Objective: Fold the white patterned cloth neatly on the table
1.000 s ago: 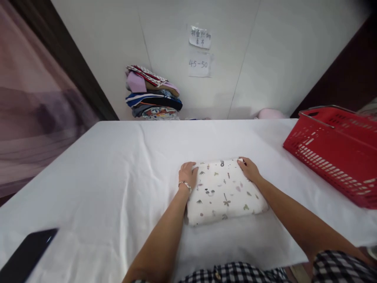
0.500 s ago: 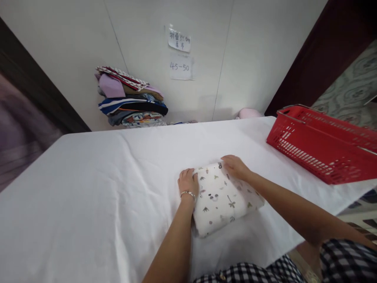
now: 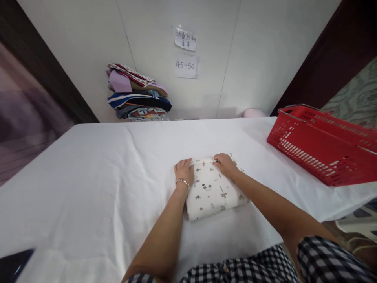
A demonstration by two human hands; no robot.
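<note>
On a table covered in smooth white cloth (image 3: 88, 177), a flat, folded bundle of white fabric printed with small leaf and plant motifs (image 3: 210, 188) lies before the person, between the two hands. The left hand (image 3: 184, 172), with a silvery bracelet (image 3: 182, 181) at its wrist, rests over the far left corner; whether it grips or merely steadies cannot be told. The right hand (image 3: 226, 165) appears to pinch the far edge between thumb and curled fingers. Note the change: a second ago this hand lay at the far right corner; it has since shifted inward along the edge, nearer the left, and fabric now shows on its outer side. The bundle's shape, one judges, is still being adjusted. To the right, well apart, stands a red plastic basket with slotted walls (image 3: 321, 147); beyond the table rises a stack of multicoloured folded textiles (image 3: 138, 94).
</note>
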